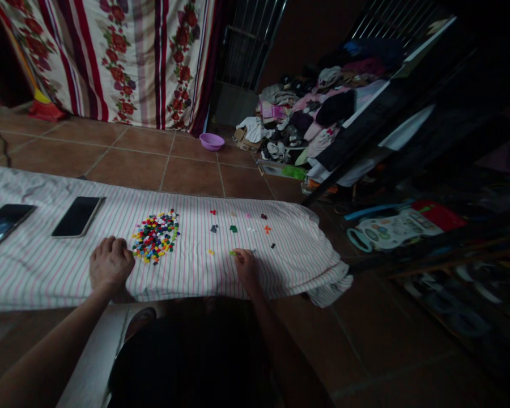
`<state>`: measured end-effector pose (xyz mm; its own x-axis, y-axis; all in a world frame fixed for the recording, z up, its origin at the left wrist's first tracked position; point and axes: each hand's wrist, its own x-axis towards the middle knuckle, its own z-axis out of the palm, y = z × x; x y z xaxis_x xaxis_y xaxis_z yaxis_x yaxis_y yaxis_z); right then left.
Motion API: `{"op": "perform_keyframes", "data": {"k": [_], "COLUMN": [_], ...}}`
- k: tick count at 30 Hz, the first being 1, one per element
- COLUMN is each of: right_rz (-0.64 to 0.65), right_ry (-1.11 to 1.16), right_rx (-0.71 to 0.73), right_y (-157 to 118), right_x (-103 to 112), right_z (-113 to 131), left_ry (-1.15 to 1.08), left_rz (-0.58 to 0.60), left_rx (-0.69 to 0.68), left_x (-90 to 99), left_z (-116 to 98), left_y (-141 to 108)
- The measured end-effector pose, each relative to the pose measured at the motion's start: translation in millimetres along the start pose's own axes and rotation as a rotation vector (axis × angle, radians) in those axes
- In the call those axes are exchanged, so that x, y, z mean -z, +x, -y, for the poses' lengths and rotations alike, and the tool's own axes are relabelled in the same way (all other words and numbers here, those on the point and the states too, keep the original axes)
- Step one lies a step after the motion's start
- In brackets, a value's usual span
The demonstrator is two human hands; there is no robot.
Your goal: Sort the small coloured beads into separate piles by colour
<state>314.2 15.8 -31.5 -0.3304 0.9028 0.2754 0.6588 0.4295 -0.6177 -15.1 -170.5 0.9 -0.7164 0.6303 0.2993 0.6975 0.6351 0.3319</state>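
Note:
A striped cloth (191,277) covers the low surface in front of me. A heap of small multicoloured pieces (155,237) lies left of centre. My left hand (111,262) rests on the cloth at the heap's left edge, its fingers curled together; what is under them is hidden. My right hand (245,265) has its fingertips pinched at a light green piece (233,253). Around it lie small groups sorted by colour: red (213,212), grey (214,228), dark green (233,229), orange (267,229), yellow (211,252) and black (273,245).
Two phones, one dark (6,224) and one with a light edge (77,217), lie at the cloth's left. Beyond, on the tiled floor, are a purple basin (211,141) and a clothes pile (297,116). A rack (442,249) stands at the right.

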Motion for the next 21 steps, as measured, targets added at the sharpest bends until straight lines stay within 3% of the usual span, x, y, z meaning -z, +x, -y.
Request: {"op": "perform_keyframes", "data": {"k": [10,17,21], "right_rz": [0.008,0.068,0.07], "right_ry": [-0.039,-0.124,-0.132], "right_rx": [0.022,0.153,0.156], "right_y": [-0.2,5.5,5.9], "right_x": [-2.2,-4.2,-5.9], "right_z": [-1.9,-1.4,-1.1], "left_ry": [0.016,0.052,0.074], "left_rz": [-0.006,0.009,-0.019], "left_rx": [-0.022,-0.032,-0.037], "left_x": [-3.3,-2.2,-5.6], "left_z": [2.9,1.9,3.6], "left_y": [-0.6,-0.5,-0.8]}}
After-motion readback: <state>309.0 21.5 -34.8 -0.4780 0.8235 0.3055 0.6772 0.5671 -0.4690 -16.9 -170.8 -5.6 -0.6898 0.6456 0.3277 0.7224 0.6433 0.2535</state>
